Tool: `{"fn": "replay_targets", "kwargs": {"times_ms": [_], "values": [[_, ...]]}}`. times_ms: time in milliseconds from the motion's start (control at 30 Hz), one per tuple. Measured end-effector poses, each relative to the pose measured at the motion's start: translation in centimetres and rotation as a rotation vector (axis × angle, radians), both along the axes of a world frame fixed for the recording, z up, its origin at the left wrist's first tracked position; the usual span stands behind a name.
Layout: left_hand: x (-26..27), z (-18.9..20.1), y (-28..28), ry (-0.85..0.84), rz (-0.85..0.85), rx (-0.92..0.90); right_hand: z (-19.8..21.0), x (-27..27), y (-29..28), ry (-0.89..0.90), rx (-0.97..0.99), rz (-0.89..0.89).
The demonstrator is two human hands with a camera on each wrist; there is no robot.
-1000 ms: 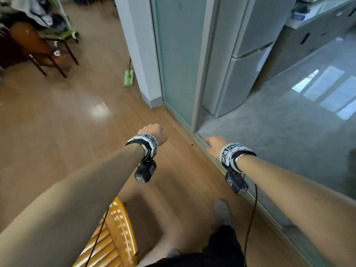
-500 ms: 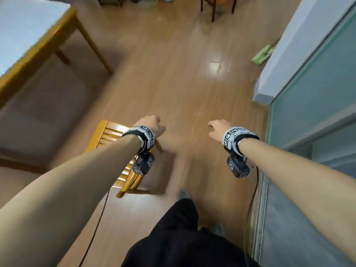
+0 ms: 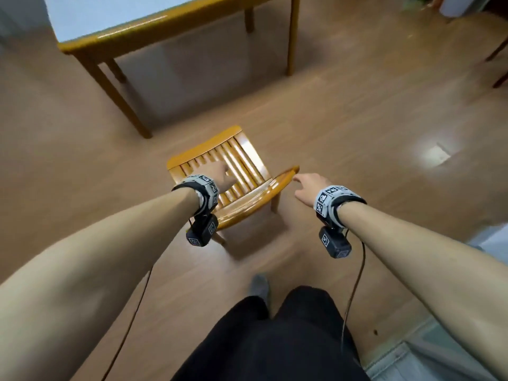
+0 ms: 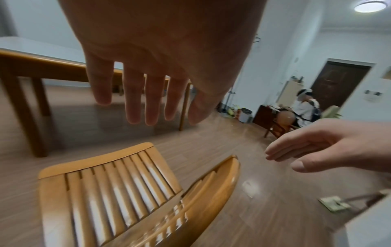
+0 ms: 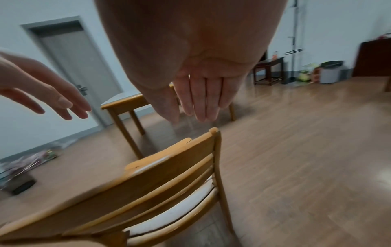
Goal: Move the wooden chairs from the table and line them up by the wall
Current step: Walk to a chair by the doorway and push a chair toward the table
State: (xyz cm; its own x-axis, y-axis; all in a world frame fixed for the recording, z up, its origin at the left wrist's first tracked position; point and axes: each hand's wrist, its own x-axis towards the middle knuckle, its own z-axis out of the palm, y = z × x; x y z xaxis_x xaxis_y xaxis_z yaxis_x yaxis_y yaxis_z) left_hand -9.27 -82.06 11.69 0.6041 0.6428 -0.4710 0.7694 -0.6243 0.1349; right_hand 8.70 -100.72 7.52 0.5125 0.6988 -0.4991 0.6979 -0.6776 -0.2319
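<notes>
A wooden chair (image 3: 239,171) with a slatted seat stands on the floor in front of me, its curved backrest (image 3: 255,199) nearest to me. My left hand (image 3: 221,177) hovers over the seat (image 4: 118,187) with straight, spread fingers (image 4: 148,103) and touches nothing. My right hand (image 3: 305,185) floats just above the right end of the backrest (image 5: 211,133), fingers (image 5: 205,102) straight and together, holding nothing. The wooden table (image 3: 154,31) with a pale top stands beyond the chair.
Wooden floor (image 3: 357,119) spreads all round the chair. A seated person (image 4: 304,108) and dark furniture are at the far wall, with a grey bin (image 5: 330,73) nearby. A flat mop head (image 4: 334,203) lies on the floor at the right. A threshold edge (image 3: 412,350) is behind me on the right.
My view has swung left from the glass door and fridge to the table. The chair now sits straight ahead, and both hands have come over it, fingers uncurling.
</notes>
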Motion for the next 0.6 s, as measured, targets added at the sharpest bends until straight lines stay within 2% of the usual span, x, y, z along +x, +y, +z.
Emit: {"fn": "replay_targets", "kwargs": {"times_ms": [167,300,400,600], "values": [[-1.2,-0.7,-0.9,-0.017,0.234,-0.011,-1.6,1.7,3.0,0.019,0.02,0.223],[-1.9,-1.7,-4.7,-0.027,0.403,-0.004,-2.9,3.0,3.2,0.01,0.022,0.393],[-2.5,-3.6,-7.9,-0.027,0.493,-0.011,-4.0,4.0,2.8,-0.019,0.034,0.515],[-3.8,-8.9,-11.7,-0.051,0.671,-0.053,-6.9,4.7,2.9,-0.013,0.093,0.637]]}}
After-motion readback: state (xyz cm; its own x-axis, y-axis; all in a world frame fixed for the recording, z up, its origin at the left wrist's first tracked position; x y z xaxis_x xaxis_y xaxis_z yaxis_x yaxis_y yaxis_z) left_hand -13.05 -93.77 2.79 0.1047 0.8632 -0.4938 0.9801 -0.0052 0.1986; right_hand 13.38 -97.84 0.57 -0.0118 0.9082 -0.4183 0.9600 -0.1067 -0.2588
